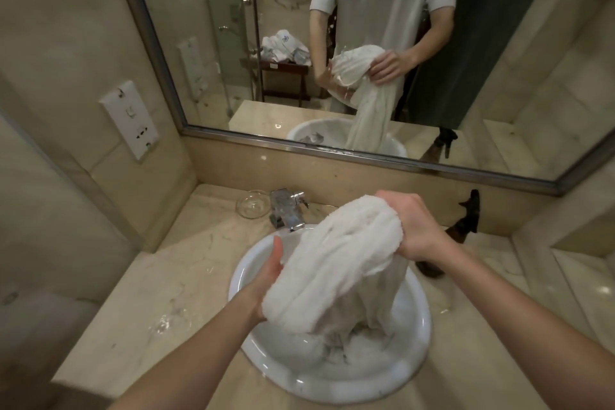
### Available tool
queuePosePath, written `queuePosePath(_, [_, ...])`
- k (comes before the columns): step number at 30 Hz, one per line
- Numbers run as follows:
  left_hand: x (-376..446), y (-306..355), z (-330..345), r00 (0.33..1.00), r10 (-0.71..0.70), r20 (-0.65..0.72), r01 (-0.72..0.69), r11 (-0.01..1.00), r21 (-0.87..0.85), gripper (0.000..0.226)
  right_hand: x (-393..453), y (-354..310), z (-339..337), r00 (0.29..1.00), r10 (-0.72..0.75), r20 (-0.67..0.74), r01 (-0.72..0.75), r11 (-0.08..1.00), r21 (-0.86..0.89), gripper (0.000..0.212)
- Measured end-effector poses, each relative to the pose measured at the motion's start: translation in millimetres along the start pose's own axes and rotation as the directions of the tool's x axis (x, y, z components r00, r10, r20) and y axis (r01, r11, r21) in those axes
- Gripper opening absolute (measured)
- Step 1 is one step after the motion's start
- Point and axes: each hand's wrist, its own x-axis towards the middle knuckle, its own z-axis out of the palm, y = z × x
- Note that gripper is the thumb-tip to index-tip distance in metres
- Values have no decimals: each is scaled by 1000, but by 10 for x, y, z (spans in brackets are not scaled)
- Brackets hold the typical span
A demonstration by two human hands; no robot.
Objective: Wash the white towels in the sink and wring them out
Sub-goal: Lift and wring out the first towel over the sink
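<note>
A: Okay, hands?
B: Both are gripping the white towel over the sink. Left hand is clutching its near-left end, fingers hidden under cloth. Right hand is curling round the far-right end.
A: Towel position?
B: Bunched roll is hanging between the hands, its tail trailing down into the basin, wet.
A: Other stuff?
B: Faucet is sitting far of the sink, glass dish just left of it on the desk.

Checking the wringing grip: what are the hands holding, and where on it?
Both grip the white towel above the sink: left hand its near end, right hand its far end.
</note>
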Motion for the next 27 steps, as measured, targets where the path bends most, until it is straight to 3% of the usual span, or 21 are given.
queuePosePath(2, [-124, 80, 52, 979, 3, 202, 0, 1000, -18, 64, -16, 70, 26, 999, 9, 32, -7, 999, -53, 41])
queuePosePath(3, [-182, 114, -3, 953, -2, 304, 9, 1000, -22, 72, -30, 110, 50, 999, 0, 52, 4, 997, -80, 45])
queuePosePath(6, [-196, 185, -226, 982, -59, 181, 14, 971, 239, 109, -53, 142, 114, 995, 25, 98, -10, 988, -157, 45])
queuePosePath(11, [-414, 215, -122, 984, -74, 162, 1, 913, 408, 111, -127, 93, 211, 979, 94, 178, -38, 955, -295, 27])
queuePosePath(13, [-468, 199, -103, 983, -77, 168, 1, 912, 409, 109, -145, 71, 234, 970, 102, 221, -19, 936, -350, 68])
queuePosePath(15, [-466, 207, -80, 979, -67, 192, -34, 875, 483, 103, -147, 43, 261, 964, 113, 240, -10, 920, -392, 87])
queuePosePath(17, [-438, 236, -17, 990, -9, 144, -84, 775, 626, 88, -135, 37, 284, 959, 107, 261, 5, 918, -395, 93])
queuePosePath(19, [-403, 296, 62, 986, 134, 96, -159, 618, 770, 67, -149, 33, 302, 936, 118, 331, 26, 915, -402, 100])
queuePosePath(23, [-297, 496, 139, 921, 361, 147, -271, 321, 908, 68, -235, 51, 485, 895, 149, 421, 10, 935, -354, 114])
queuePosePath(25, [-231, 603, 163, 912, 367, 184, -269, 193, 944, 67, -297, 79, 624, 892, 153, 426, -85, 981, -174, 101])
queuePosePath(27, [-199, 692, 183, 919, 327, 221, -290, 180, 940, 61, -390, 125, 754, 918, 136, 372, -175, 982, 73, 85])
